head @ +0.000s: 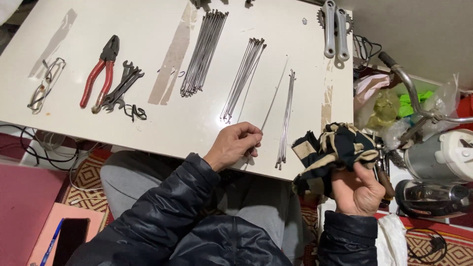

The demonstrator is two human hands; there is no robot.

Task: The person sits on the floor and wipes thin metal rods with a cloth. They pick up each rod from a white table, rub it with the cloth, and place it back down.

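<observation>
My left hand (234,144) rests at the near edge of the white table (148,29) and pinches the near end of one thin metal spoke (274,97) that lies angled across the table. My right hand (355,189) is off the table's right corner, closed on a crumpled black and cream cloth (334,148). A small group of spokes (286,118) lies just between the two hands. Two larger bundles of spokes (203,51) (243,79) lie farther back.
Red-handled pliers (100,71), several wrenches (123,86) and eyeglasses (45,83) lie at the table's left. Two silver crank arms (335,32) sit at the back right. A bicycle handlebar (414,93), plastic bags and a kettle (438,182) crowd the right side. A phone (69,239) lies bottom left.
</observation>
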